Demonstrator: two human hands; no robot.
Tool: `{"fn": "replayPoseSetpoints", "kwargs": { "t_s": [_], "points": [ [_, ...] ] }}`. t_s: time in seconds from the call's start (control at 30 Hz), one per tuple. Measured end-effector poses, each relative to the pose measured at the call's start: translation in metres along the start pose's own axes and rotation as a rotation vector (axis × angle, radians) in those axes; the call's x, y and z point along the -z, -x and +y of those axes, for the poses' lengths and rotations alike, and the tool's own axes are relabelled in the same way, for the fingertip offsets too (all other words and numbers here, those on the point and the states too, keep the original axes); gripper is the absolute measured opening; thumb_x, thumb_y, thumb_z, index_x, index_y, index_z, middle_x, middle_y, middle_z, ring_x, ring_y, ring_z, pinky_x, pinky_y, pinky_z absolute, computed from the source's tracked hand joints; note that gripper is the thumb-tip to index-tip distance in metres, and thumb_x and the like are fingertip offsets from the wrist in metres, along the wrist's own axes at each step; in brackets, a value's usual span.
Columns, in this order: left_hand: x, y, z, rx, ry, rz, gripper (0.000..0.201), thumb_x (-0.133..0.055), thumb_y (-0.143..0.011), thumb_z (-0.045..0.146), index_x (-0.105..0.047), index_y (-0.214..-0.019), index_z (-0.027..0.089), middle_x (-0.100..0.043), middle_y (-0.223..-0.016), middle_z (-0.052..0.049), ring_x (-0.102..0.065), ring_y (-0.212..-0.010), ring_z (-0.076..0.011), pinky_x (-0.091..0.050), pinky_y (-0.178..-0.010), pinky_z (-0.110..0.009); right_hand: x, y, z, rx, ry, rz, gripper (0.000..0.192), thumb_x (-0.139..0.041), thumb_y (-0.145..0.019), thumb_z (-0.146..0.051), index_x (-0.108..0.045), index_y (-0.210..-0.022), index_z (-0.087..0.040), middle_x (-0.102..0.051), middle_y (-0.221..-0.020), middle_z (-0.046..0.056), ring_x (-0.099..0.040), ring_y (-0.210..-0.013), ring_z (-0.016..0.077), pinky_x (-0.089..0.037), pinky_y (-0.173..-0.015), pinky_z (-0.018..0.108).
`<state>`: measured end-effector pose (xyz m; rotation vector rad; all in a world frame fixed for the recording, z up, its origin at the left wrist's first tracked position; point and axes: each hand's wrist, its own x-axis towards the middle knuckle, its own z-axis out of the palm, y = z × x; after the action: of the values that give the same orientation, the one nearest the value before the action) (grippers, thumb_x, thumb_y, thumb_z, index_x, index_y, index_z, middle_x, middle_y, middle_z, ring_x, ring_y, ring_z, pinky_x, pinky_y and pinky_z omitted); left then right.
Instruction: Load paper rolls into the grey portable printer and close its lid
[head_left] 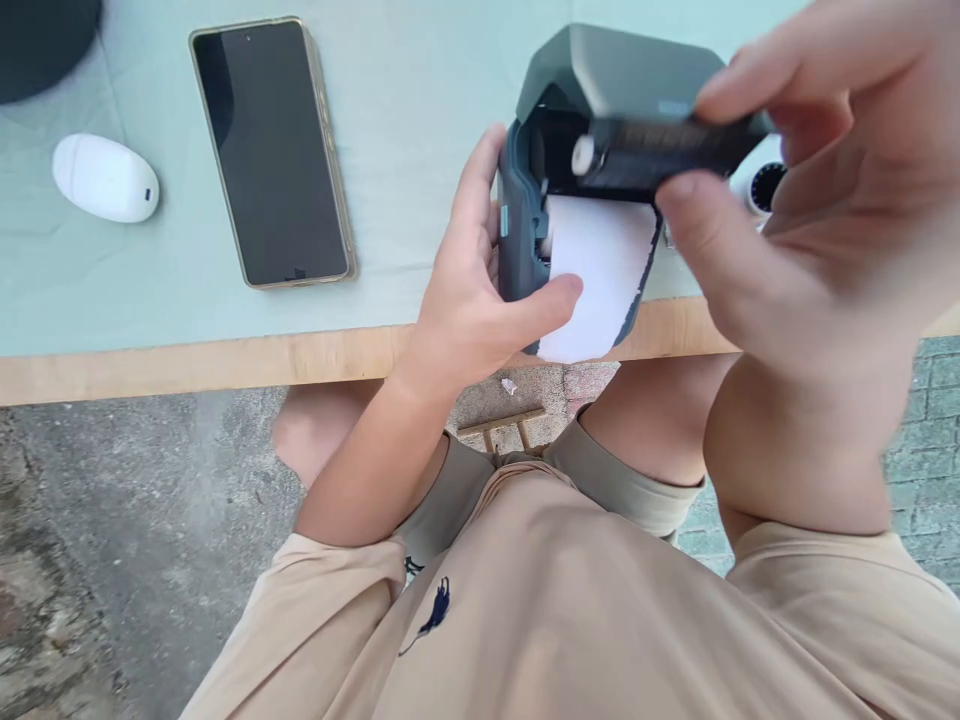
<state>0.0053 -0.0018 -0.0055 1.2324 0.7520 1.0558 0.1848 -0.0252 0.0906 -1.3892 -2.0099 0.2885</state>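
My left hand (pixel 480 300) grips the side of a small grey-blue printer (pixel 517 230) held at the table's near edge, thumb pressed on the white paper (pixel 600 270) coming out of its open bay. My right hand (pixel 810 200) pinches the printer's raised lid (pixel 660 145), where a dark roller bar with a white end cap shows. The lid's grey top (pixel 622 70) stands tilted up behind.
A black phone (pixel 274 150) lies face up on the pale green table (pixel 405 120) with a wooden front edge (pixel 187 365). A white oval device (pixel 105 178) sits at the left, a dark round object (pixel 41 40) in the far-left corner. A small white dial-like item (pixel 765 187) peeks behind my right hand.
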Motion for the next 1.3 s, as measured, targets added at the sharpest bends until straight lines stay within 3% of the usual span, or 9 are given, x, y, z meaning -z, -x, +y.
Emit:
{"fn": "replayPoseSetpoints", "kwargs": {
  "t_s": [0.13, 0.33, 0.43, 0.53, 0.6, 0.77, 0.9, 1.07, 1.3],
  "points": [
    [0.001, -0.001, 0.001, -0.014, -0.064, -0.060, 0.110, -0.064, -0.065, 0.055, -0.006, -0.152, 0.020, -0.053, -0.124, -0.011, -0.059, -0.112, -0.0276, -0.055, -0.091, -0.041, -0.006, 0.014, 0.004, 0.174, 0.066, 0.057, 0.022, -0.065, -0.085, -0.029, -0.073, -0.103, -0.018, -0.063, -0.093, 0.010, -0.062, -0.096, 0.0215, -0.049, -0.079, 0.036],
    [0.005, 0.002, 0.015, -0.069, -0.045, -0.077, 0.102, -0.067, -0.064, 0.042, -0.016, -0.149, 0.016, -0.048, -0.142, -0.015, -0.057, -0.124, -0.0308, -0.054, -0.101, -0.043, -0.010, 0.015, 0.012, 0.224, 0.033, 0.040, 0.014, -0.066, -0.082, -0.026, -0.074, -0.094, -0.026, -0.069, -0.092, 0.003, -0.066, -0.090, 0.0194, -0.052, -0.079, 0.038],
    [0.004, 0.006, 0.020, -0.095, -0.012, -0.116, 0.093, -0.067, -0.069, 0.042, -0.021, -0.147, 0.019, -0.051, -0.140, -0.010, -0.057, -0.129, -0.0295, -0.052, -0.104, -0.043, -0.006, 0.015, 0.012, 0.214, 0.040, 0.035, 0.020, -0.064, -0.085, -0.027, -0.073, -0.103, -0.028, -0.067, -0.104, 0.002, -0.065, -0.099, 0.0194, -0.054, -0.082, 0.037],
    [0.003, 0.006, 0.014, -0.068, 0.114, -0.095, 0.072, -0.057, -0.084, 0.040, -0.025, -0.146, 0.021, -0.055, -0.128, -0.003, -0.062, -0.122, -0.0237, -0.053, -0.099, -0.044, -0.001, 0.014, 0.008, 0.171, 0.040, -0.028, 0.037, -0.062, -0.089, -0.032, -0.063, -0.125, -0.029, -0.058, -0.133, 0.002, -0.056, -0.128, 0.0212, -0.051, -0.108, 0.042],
    [0.005, 0.003, 0.004, -0.164, 0.206, -0.032, 0.060, -0.059, -0.085, 0.047, -0.039, -0.136, 0.022, -0.061, -0.120, -0.003, -0.068, -0.111, -0.0232, -0.058, -0.091, -0.041, 0.001, 0.013, 0.003, 0.150, -0.008, -0.087, 0.042, -0.058, -0.092, -0.033, -0.056, -0.133, -0.027, -0.055, -0.140, 0.001, -0.052, -0.137, 0.0203, -0.048, -0.115, 0.042],
    [0.012, -0.007, -0.010, -0.192, 0.245, -0.104, 0.054, -0.068, -0.081, 0.056, -0.056, -0.125, 0.025, -0.059, -0.136, -0.006, -0.054, -0.133, -0.0300, -0.051, -0.108, -0.044, 0.004, 0.013, -0.012, 0.078, 0.018, -0.137, 0.032, -0.053, -0.095, -0.032, -0.055, -0.127, -0.029, -0.060, -0.134, -0.001, -0.056, -0.130, 0.0189, -0.053, -0.107, 0.041],
    [0.012, -0.006, -0.001, -0.203, 0.258, -0.189, 0.043, -0.059, -0.090, 0.052, -0.057, -0.125, 0.026, -0.060, -0.126, -0.004, -0.055, -0.129, -0.0271, -0.049, -0.106, -0.043, 0.001, 0.017, -0.014, 0.080, 0.035, -0.146, 0.033, -0.054, -0.094, -0.029, -0.053, -0.127, -0.027, -0.058, -0.137, 0.003, -0.052, -0.135, 0.0216, -0.048, -0.116, 0.045],
    [0.013, -0.008, -0.002, -0.223, 0.287, -0.218, 0.053, -0.066, -0.085, 0.053, -0.056, -0.130, 0.028, -0.060, -0.123, -0.004, -0.056, -0.130, -0.0292, -0.050, -0.102, -0.042, -0.009, 0.022, -0.011, 0.100, -0.014, -0.088, 0.036, -0.053, -0.092, -0.024, -0.048, -0.127, -0.030, -0.056, -0.136, 0.003, -0.050, -0.137, 0.0192, -0.042, -0.124, 0.047],
    [0.014, -0.007, -0.004, -0.234, 0.248, -0.222, 0.049, -0.061, -0.089, 0.052, -0.055, -0.128, 0.024, -0.057, -0.127, -0.004, -0.052, -0.136, -0.0295, -0.046, -0.111, -0.046, -0.022, 0.028, -0.009, 0.079, -0.104, 0.014, 0.030, -0.056, -0.091, -0.022, -0.051, -0.120, -0.026, -0.061, -0.132, 0.003, -0.049, -0.141, 0.0197, -0.049, -0.119, 0.045]
  ]
}}
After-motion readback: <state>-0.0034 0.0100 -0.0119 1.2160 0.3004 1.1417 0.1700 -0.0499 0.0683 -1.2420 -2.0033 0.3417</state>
